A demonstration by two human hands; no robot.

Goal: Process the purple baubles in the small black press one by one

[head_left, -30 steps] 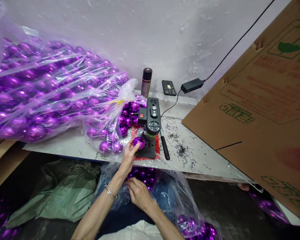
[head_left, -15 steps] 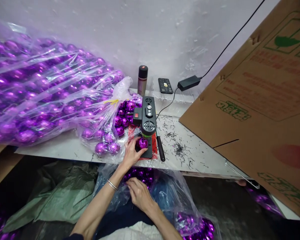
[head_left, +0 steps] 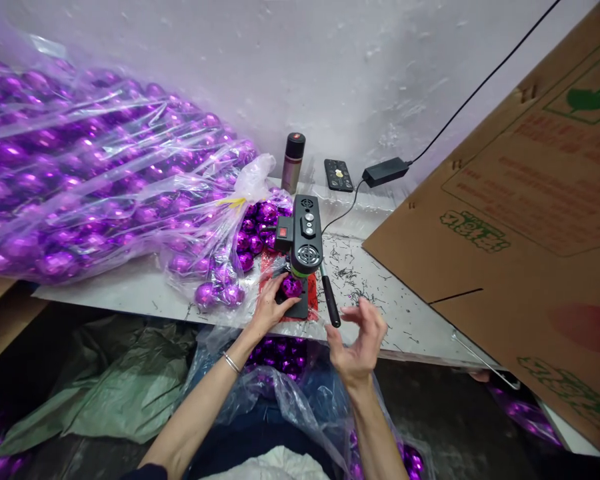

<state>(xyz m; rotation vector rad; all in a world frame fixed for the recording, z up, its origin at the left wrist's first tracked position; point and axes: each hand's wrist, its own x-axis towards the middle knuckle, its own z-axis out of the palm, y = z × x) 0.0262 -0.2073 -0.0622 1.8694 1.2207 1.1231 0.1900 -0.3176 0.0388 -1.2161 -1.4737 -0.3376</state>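
My left hand [head_left: 273, 303] grips a shiny purple ball [head_left: 291, 287] between thumb and fingers, under the head of a small black press machine [head_left: 307, 233]. Beneath the ball lies the machine's dark base plate [head_left: 300, 308], on a red sheet [head_left: 312, 293]. My right hand [head_left: 359, 333] is raised just right of the black-handled lever [head_left: 331, 301], its fingers apart and curved with nothing in them. More purple balls [head_left: 253, 241] are piled left of the machine. A plastic bag of purple balls [head_left: 280, 357] rests on my lap.
A large clear bag of purple balls [head_left: 95, 180] fills the left side. A bottle [head_left: 293, 163], a phone [head_left: 339, 175] and a power adapter [head_left: 385, 171] are along the wall. Short dark pins [head_left: 347, 275] litter the table. A cardboard box [head_left: 520, 253] leans at right.
My right hand has risen from the lap bag to beside the lever, its fingers opening. My left hand stays on the ball under the machine. The view has shifted slightly.
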